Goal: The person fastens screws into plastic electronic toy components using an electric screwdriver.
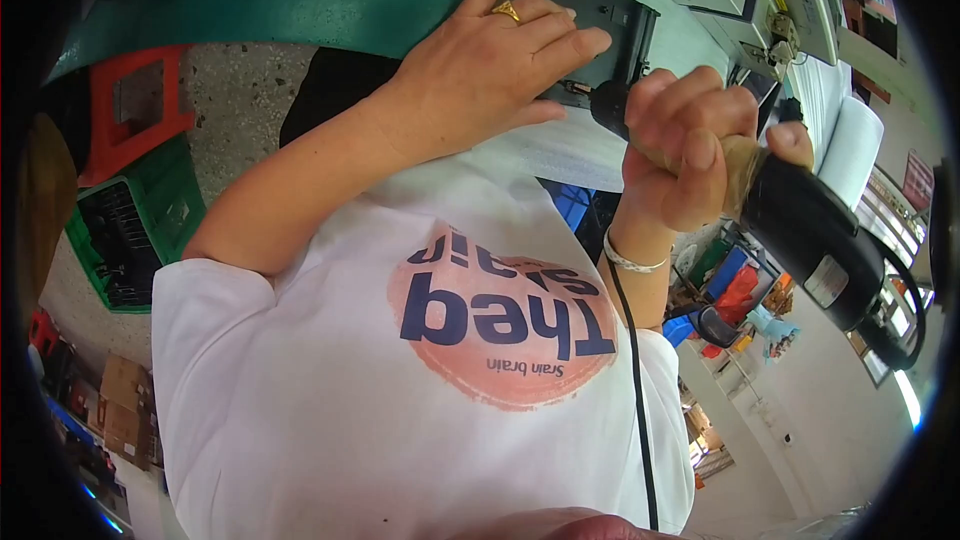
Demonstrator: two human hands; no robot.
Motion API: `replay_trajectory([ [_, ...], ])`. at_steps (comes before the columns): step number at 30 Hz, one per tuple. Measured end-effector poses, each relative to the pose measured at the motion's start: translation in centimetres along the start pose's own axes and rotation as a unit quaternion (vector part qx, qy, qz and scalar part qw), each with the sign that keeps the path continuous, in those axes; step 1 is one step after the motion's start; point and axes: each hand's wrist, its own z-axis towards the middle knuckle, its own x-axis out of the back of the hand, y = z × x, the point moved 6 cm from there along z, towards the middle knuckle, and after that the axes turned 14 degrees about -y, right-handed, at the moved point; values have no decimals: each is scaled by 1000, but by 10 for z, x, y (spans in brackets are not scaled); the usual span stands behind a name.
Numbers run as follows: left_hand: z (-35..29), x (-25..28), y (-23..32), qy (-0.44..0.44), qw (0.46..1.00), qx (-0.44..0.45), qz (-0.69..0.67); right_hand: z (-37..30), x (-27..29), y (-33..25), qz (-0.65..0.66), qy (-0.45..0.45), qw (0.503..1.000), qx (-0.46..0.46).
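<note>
Left hand: the left hand (490,60) lies flat, fingers stretched out and together, pressing on a dark grey plastic panel (590,10); a gold ring (506,10) sits on one finger.
Right hand: the right hand (685,145) is wrapped in a closed fist around the handle of a black electric screwdriver (800,225), thumb over the curled fingers; a pale bracelet (632,262) circles the wrist.
Screwdriver: held at a slant, its nose end meets the panel's lower edge just beside the left fingertips; a band of tan tape (742,170) wraps the grip, and the thick black body runs down and to the right, ending in a cord.
Panel: it rests on the teal work surface (300,0), near the top middle of the view, under the left palm.
Cable: a thin black cable (632,380) hangs down across the white printed T-shirt (400,390).
Surroundings: a red stool (135,110) and a green crate (130,230) stand on the speckled floor at left; cardboard boxes (120,405) sit lower left.
</note>
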Motion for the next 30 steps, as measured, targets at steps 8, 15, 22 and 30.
replay_trajectory([
  [8,1,4,-2,-4,1000,-13,-2,4,1,6,55,15,998,21],
  [15,0,2,-1,0,1000,-14,1,1,2,6,48,28,998,22],
  [22,0,2,0,-2,1000,-4,8,4,3,8,60,-3,998,35],
  [30,-1,2,-1,-1,1000,-8,0,8,0,6,34,14,999,19],
])
